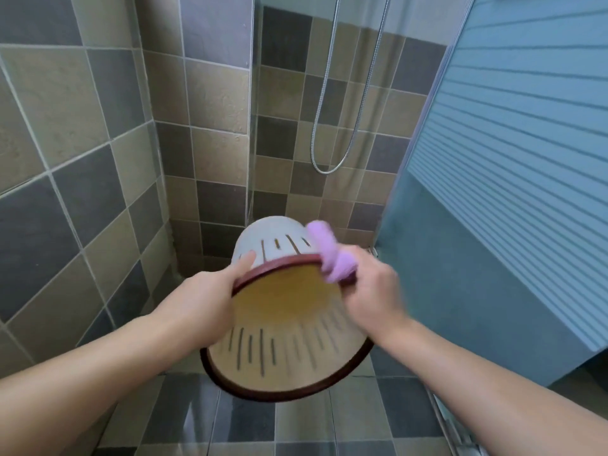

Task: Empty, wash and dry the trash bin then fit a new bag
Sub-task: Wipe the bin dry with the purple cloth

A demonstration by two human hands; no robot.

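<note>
Left hand (210,297) grips the dark red rim of the white slotted trash bin (279,245), thumb lying on its wall; a second beige bin (283,343) sits just below the fingers; right hand (371,291), blurred, clamps a purple cloth (332,258) against the rim's far side; shower hose (332,133) hangs well beyond the fingertips.

Cream slotted bin (283,327) w/ maroon rims, lilac cloth (332,255) (blurred), grey-tan checkered tiles (98,159).
</note>
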